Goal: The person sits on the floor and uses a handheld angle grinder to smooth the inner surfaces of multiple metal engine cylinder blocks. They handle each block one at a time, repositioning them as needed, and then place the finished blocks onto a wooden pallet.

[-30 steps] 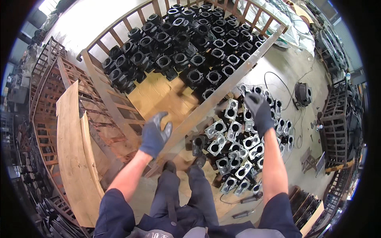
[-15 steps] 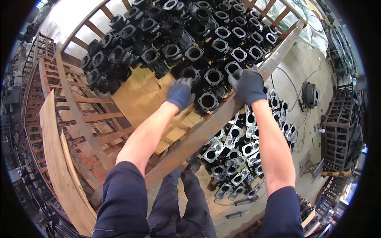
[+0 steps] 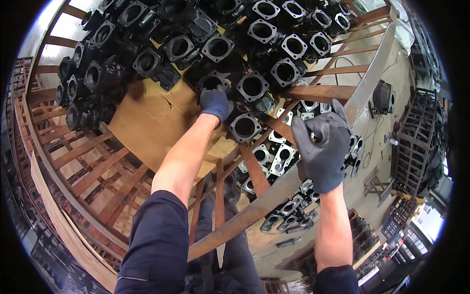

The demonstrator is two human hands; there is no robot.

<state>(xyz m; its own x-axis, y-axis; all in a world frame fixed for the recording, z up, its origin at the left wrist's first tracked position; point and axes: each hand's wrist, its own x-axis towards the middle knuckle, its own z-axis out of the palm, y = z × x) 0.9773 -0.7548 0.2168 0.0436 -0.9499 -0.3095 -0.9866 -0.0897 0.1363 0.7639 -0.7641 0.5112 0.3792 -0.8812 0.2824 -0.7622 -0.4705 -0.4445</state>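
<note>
Your gloved left hand [image 3: 215,104] closes its fingers on a black cast housing [image 3: 213,82] lying in the rusty metal crate [image 3: 318,92] among other black castings [image 3: 147,62], while your gloved right hand [image 3: 320,144] hangs loosely curled and empty above the crate's rail [image 3: 254,213].

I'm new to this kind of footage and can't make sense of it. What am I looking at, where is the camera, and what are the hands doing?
The camera sits on a person's head and looks down through a fisheye lens, so straight edges bend. Both gloved hands are that person's own. The left hand reaches into a rusty metal crate and touches one of many black metal castings piled on a brown board. The right hand is half closed above the crate's top rail; I cannot tell whether it holds anything. More castings, paler ones, lie on the floor below.
</note>
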